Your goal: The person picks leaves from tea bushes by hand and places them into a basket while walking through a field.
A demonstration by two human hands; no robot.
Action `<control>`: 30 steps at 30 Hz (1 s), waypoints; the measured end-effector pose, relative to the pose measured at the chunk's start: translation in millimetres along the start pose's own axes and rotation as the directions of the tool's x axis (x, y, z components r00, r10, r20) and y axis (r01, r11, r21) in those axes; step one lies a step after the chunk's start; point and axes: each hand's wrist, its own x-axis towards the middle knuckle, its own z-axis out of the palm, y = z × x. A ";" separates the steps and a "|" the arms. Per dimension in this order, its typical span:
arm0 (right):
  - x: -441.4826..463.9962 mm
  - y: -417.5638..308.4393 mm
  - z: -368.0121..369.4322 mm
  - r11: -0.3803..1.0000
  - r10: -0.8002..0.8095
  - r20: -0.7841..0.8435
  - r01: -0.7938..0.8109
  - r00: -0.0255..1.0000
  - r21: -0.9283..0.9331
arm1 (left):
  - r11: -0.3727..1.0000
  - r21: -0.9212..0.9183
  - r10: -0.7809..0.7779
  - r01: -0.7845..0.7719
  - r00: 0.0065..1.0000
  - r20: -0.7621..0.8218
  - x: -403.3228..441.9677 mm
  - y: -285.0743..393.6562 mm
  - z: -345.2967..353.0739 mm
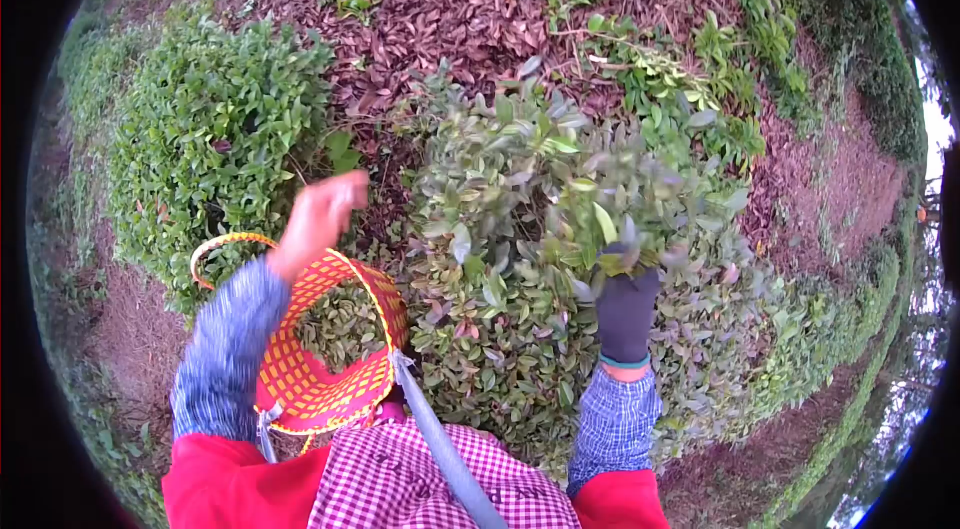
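Note:
My left hand (322,217), bare and blurred by motion, is above the upper rim of a red and yellow woven basket (330,384). Its fingers are too smeared to read. Green leaves lie inside the basket, which hangs at my front by a grey strap (445,444). On the right, my right hand (628,309) wears a dark glove and reaches into a leafy bush (500,329). Leaves (610,229) cover its fingertips, so its grip is hidden.
Another dense green bush (205,139) stands at the left. Brown dead leaves (440,29) cover the ground beyond the bushes. Low green plants (670,89) grow at the upper right, and a trimmed hedge (860,319) curves along the right side.

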 end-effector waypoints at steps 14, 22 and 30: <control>-18.6 33.9 -11.9 0.896 -0.304 0.080 0.314 0.949 -0.313 | 0.989 -0.074 0.146 -0.126 0.856 0.497 26.6 86.2 201.1; -65.1 -13.9 -50.3 0.952 -0.214 -0.097 0.186 0.972 -0.242 | 0.960 -0.124 0.273 -0.249 0.932 0.240 -7.0 39.7 250.6; -60.6 -7.7 -50.3 0.993 0.121 0.198 -0.117 0.973 -0.035 | 0.892 -0.409 0.275 -0.190 0.948 0.158 1.3 -16.0 272.4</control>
